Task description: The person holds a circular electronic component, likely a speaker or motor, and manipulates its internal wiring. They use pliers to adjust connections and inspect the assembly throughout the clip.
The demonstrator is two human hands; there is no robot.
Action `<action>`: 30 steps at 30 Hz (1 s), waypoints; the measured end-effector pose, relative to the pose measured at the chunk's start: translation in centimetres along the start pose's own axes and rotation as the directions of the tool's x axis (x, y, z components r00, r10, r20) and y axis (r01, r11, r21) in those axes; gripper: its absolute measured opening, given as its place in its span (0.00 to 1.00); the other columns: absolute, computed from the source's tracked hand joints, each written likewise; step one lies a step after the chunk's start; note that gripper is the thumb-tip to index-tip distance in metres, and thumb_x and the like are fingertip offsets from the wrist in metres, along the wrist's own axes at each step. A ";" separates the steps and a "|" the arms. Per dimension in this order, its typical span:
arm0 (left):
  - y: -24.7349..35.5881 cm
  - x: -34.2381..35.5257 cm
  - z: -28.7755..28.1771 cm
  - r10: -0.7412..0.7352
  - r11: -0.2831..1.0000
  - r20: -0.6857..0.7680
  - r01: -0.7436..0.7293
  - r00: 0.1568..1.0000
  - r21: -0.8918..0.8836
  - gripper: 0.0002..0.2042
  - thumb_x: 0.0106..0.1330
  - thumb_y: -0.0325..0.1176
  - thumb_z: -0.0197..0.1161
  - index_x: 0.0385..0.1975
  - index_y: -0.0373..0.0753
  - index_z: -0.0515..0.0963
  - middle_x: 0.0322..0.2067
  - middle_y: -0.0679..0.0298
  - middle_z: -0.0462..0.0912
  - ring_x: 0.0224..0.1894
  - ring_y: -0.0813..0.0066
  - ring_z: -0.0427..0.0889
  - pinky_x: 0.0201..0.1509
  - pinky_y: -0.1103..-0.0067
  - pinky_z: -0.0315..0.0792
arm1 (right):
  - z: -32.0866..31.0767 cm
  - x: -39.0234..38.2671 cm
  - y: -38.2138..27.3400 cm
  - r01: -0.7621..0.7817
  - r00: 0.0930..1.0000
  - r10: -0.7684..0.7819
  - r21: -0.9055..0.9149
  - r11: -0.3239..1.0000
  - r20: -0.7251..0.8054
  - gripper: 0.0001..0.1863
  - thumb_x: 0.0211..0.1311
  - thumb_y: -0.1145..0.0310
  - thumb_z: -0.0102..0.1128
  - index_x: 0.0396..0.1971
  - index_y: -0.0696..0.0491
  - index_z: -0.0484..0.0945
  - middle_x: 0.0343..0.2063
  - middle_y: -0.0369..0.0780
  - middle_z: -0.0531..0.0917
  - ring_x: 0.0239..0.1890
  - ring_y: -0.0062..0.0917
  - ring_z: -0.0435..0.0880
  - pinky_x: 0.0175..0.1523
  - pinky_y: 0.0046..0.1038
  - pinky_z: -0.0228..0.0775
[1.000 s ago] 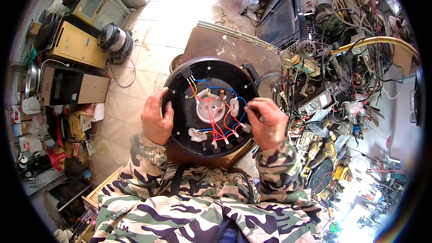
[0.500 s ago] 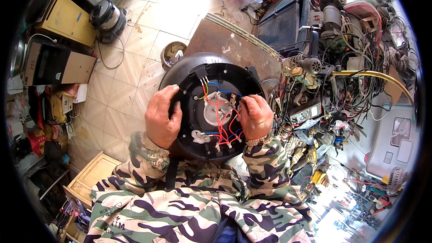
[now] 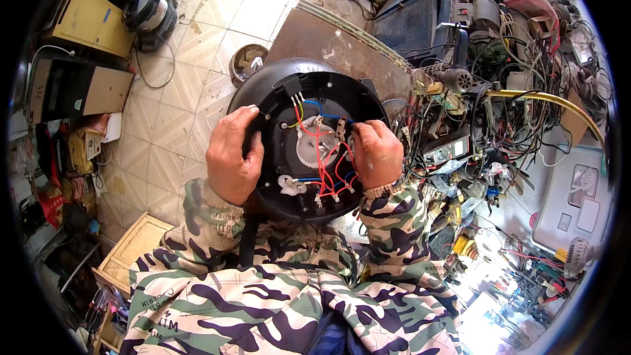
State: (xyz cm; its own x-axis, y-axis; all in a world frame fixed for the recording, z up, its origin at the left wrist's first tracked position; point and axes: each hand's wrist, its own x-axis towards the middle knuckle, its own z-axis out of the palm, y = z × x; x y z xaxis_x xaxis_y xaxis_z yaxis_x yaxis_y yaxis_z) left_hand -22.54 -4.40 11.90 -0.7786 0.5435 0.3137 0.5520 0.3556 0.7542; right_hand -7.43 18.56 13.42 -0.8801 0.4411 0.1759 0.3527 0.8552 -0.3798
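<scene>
The round black plastic appliance base (image 3: 309, 138), underside up with its red and blue wires (image 3: 325, 158) lying inside it, sits between the hands: the left hand (image 3: 233, 158) on its left rim, the right hand (image 3: 376, 153) on its right. Behind it lies a brown flat board (image 3: 335, 49). The tangled heap of cables and parts (image 3: 499, 92) is to its right; the tiled floor (image 3: 177, 112), bearing a yellow metal box (image 3: 85, 20), is to its left.

Hard daylight floods the scene, leaving the tiled floor (image 3: 197, 33) pale and washing the lower right corner out to near white. Short dark shadows lie under the black round appliance (image 3: 309, 138), whose glossy shell carries a soft glare, while both hands and the wires stay sharp. Fisheye distortion bends straight edges toward the rim, where a black vignette closes the picture.
</scene>
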 end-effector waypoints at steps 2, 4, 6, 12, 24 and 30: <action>-0.1 -0.1 -0.1 -0.002 1.000 -0.007 0.002 1.000 0.009 0.24 0.62 0.15 0.66 0.59 0.35 0.79 0.55 0.48 0.85 0.59 0.47 0.85 0.64 0.64 0.78 | -0.1 0.3 -0.3 0.012 1.000 -0.011 -0.027 1.000 0.025 0.07 0.62 0.76 0.69 0.40 0.57 0.86 0.38 0.46 0.87 0.40 0.45 0.88 0.45 0.40 0.81; 0.0 -0.1 -0.1 -0.001 1.000 -0.010 0.001 1.000 0.015 0.24 0.62 0.15 0.67 0.59 0.35 0.79 0.55 0.48 0.85 0.59 0.47 0.85 0.64 0.64 0.78 | -0.3 0.4 -0.4 0.020 0.998 -0.015 -0.073 0.997 0.068 0.07 0.62 0.75 0.69 0.40 0.57 0.86 0.37 0.46 0.87 0.39 0.45 0.88 0.45 0.40 0.81; -0.3 -0.3 0.0 0.001 1.000 -0.013 -0.001 1.000 0.017 0.24 0.62 0.15 0.67 0.60 0.35 0.79 0.55 0.48 0.85 0.59 0.47 0.85 0.64 0.64 0.79 | -0.2 0.3 -0.4 0.025 0.996 -0.017 -0.098 0.995 0.085 0.07 0.61 0.74 0.68 0.39 0.56 0.84 0.36 0.45 0.85 0.39 0.45 0.87 0.43 0.41 0.80; -0.2 -0.3 -0.1 0.009 1.000 -0.017 -0.009 1.000 0.017 0.24 0.62 0.15 0.67 0.60 0.35 0.79 0.55 0.49 0.85 0.59 0.48 0.85 0.64 0.64 0.79 | -0.1 0.7 0.0 0.130 0.991 -0.125 -0.112 0.985 0.052 0.04 0.59 0.74 0.65 0.33 0.53 0.79 0.33 0.42 0.80 0.37 0.42 0.86 0.37 0.42 0.79; -0.2 -0.4 -0.1 0.000 0.999 -0.017 0.000 1.000 0.033 0.24 0.62 0.15 0.67 0.60 0.35 0.79 0.56 0.49 0.85 0.60 0.48 0.85 0.65 0.64 0.79 | -0.7 0.9 -0.4 0.136 0.976 -0.079 -0.283 0.950 0.203 0.06 0.64 0.69 0.66 0.31 0.53 0.78 0.30 0.43 0.80 0.31 0.42 0.87 0.33 0.41 0.79; 0.0 0.1 0.0 0.011 1.000 -0.004 -0.011 1.000 0.012 0.24 0.63 0.15 0.66 0.60 0.35 0.79 0.56 0.49 0.85 0.60 0.48 0.85 0.65 0.65 0.79 | -1.3 1.1 -1.0 0.064 0.956 0.048 -0.366 0.928 0.288 0.06 0.67 0.69 0.64 0.32 0.52 0.76 0.31 0.44 0.82 0.30 0.44 0.87 0.32 0.44 0.78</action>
State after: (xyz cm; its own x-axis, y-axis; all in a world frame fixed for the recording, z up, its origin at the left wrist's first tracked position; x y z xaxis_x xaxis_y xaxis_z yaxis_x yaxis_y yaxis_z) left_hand -22.55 -4.32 11.93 -0.7738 0.5443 0.3240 0.5639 0.3591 0.7437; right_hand -8.33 18.57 15.20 -0.9164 0.3845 -0.1114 0.3878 0.9217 -0.0087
